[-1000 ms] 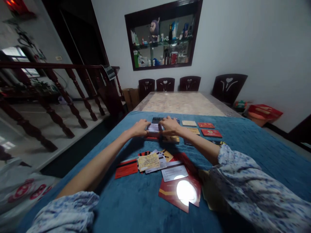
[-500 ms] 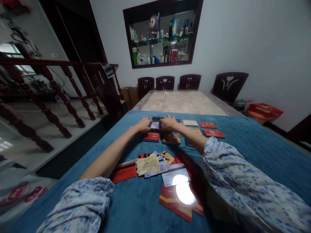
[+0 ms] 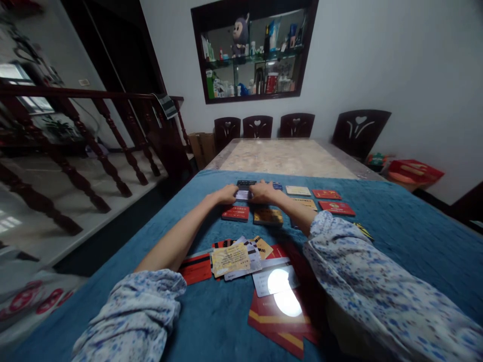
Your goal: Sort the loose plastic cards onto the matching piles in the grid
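Observation:
At the far side of the blue cloth, my left hand presses the left edge of a pale stack of cards, its fingers curled against it. On the opposite edge my right hand does the same, so the stack sits between both hands. Just behind it lies a dark card stack. A red card stack and a gold-brown card stack lie just in front. Nearer me is a loose fan of cards, with an orange-red card at its left.
Beyond my right forearm are a cream card stack and red card stacks. Dark red folders and a glossy white card lie in front of me. Chairs stand beyond the table; a wooden railing runs along the left.
Both hands stay at the pale stack with little movement. My right forearm has shifted slightly left, showing a yellow-and-black item at the right. The view has moved a little.

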Tool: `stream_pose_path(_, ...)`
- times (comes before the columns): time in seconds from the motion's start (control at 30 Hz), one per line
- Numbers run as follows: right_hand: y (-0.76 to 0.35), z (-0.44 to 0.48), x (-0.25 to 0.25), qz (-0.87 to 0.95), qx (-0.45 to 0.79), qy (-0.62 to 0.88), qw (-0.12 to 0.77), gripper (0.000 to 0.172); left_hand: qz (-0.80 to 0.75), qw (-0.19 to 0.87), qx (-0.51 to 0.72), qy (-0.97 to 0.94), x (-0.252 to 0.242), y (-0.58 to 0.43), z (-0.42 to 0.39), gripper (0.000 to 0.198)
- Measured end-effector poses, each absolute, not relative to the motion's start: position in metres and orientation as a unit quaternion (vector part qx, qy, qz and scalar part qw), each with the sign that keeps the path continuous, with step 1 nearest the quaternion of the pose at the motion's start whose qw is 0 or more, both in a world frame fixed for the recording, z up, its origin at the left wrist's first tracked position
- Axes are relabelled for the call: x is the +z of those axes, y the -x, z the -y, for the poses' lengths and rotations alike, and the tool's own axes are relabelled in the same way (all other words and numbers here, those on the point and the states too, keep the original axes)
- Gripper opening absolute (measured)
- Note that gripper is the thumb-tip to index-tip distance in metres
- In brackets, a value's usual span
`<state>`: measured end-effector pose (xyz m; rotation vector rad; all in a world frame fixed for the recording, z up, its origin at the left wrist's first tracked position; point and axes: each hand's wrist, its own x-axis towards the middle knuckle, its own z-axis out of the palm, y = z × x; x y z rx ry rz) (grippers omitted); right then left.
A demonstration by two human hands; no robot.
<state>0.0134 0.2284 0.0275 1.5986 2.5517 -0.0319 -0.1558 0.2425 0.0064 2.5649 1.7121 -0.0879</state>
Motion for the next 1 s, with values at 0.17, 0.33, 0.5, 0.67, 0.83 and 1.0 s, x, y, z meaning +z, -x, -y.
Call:
stream_pose_path(0.17,-0.012,-0.232,0.027,-0.842,-0.027,-0.534,0.078,0.045,-0.547,0.041,-0.032,-0.835,0.008,0.157,-0.245,0.033)
stream_pose_path(0.33,-0.008,-0.234,0.027,-0.832,-0.039,-0.547,0.081,0.052,-0.55,0.042,-0.038,-0.833,0.006,0.156,-0.247,0.037)
stream_pose_path(0.5,-0.006,-0.234,0.026,-0.826,-0.051,-0.555,0.081,0.053,-0.555,0.033,-0.037,-0.831,0.001,0.156,-0.247,0.041)
stream_pose_path(0.67,-0.005,-0.234,0.024,-0.825,-0.054,-0.557,0.076,0.052,-0.559,0.027,-0.026,-0.828,-0.003,0.157,-0.244,0.042)
stream_pose_path(0.83,-0.006,-0.233,0.024,-0.828,-0.051,-0.553,0.074,0.051,-0.559,0.026,-0.008,-0.829,-0.004,0.16,-0.243,0.041)
stream_pose_path(1.0,-0.008,-0.233,0.025,-0.831,-0.043,-0.549,0.08,0.05,-0.559,0.034,0.01,-0.828,-0.003,0.163,-0.241,0.037)
